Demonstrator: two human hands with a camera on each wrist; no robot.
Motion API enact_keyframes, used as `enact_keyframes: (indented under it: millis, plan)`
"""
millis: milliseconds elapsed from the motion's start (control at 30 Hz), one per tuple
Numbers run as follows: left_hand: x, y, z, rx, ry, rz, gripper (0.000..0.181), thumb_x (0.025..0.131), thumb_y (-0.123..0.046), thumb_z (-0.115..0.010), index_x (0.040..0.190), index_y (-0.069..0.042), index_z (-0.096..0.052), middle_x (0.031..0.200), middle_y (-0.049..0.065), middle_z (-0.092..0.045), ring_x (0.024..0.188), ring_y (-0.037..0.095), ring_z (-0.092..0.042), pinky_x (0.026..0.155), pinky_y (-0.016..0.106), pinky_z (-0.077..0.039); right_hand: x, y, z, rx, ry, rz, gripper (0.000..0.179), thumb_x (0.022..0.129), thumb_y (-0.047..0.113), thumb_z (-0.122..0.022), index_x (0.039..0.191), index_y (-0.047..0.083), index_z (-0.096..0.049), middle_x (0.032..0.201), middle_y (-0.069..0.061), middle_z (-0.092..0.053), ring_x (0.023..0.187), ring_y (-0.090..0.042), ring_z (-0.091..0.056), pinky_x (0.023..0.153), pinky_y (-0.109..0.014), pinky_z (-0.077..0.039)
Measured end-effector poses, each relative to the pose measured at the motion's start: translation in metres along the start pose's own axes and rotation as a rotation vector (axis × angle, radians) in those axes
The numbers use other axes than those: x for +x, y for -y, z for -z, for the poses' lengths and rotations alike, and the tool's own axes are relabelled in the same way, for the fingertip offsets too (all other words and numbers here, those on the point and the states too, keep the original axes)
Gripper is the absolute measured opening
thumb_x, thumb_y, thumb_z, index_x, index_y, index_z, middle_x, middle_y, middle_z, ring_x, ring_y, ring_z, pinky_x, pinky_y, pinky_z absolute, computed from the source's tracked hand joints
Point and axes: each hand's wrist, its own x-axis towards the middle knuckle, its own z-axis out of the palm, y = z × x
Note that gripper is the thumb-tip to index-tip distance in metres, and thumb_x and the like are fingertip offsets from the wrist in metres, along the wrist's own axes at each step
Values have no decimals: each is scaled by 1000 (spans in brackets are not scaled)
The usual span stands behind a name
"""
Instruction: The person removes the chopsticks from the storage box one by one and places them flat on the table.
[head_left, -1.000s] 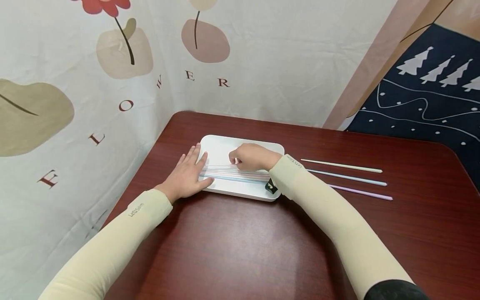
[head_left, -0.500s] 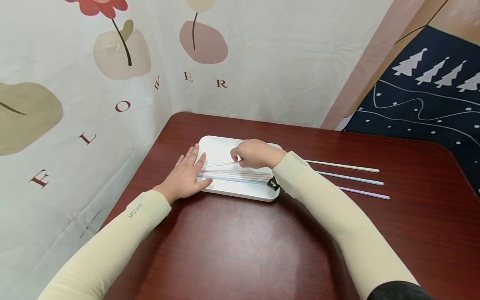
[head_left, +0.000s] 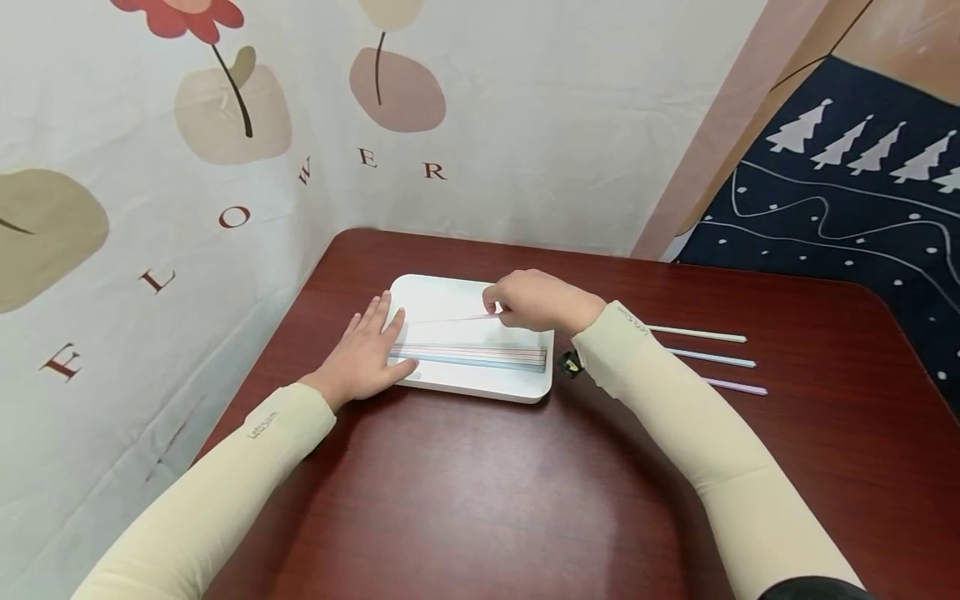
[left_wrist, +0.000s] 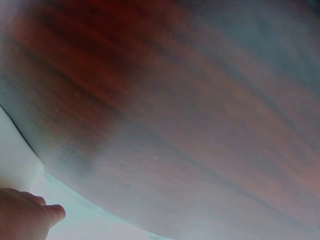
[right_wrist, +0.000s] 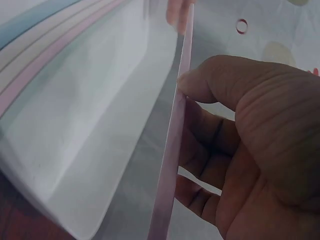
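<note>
A shallow white tray (head_left: 442, 292) lies on the table in the head view. My left hand (head_left: 363, 354) rests with spread fingers on its left end. Several thin paper strips (head_left: 472, 357), bluish, white and pink, lie side by side along the tray. My right hand (head_left: 543, 300) pinches one pale pink paper strip (right_wrist: 172, 135) between thumb and fingers, above the tray's back right part. That strip slants from the fingers toward the tray's left end. In the left wrist view only a fingertip (left_wrist: 56, 214) and a tray corner show.
Right of the tray lie three folded strips: pale yellow (head_left: 708, 334), blue (head_left: 720, 358) and purple (head_left: 742, 387), partly behind the right sleeve (head_left: 675, 392). A small black device (head_left: 570, 364) sits at the right wrist. Printed cloth (head_left: 525, 125) hangs behind the dark red table (head_left: 480, 483).
My right hand has moved right and slightly away with the pink strip, separating it from the others in the tray. The left hand stays on the tray's left end.
</note>
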Motion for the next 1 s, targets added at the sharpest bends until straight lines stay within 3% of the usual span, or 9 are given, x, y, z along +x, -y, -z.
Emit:
enact_keyframes:
  millis: [433,700,1000]
  plan:
    - [-1,2,-1,4,-4,-11,91,95,-59,-47,156,3,-20,163,25,3,150,39,2,116,61,-8,-46,-23,13,61,-126,-42,15,94,4,-60,101,14,-69,89,4,-64,75,-14,-54,71,-32,-46]
    - [-1,1,-2,-5,-19,-16,91,95,-58,-47,155,4,-22,162,27,1,150,41,1,115,61,-9,-75,-31,22,108,-184,-84,16,93,4,-60,94,17,-69,84,5,-60,71,-14,-52,67,-31,-45]
    - [-1,1,-1,8,-20,-13,91,95,-58,-48,155,4,-22,162,27,1,150,40,0,116,60,-10,-108,-41,17,102,-225,-121,14,93,7,-64,94,20,-68,88,7,-62,77,-11,-55,73,-31,-48]
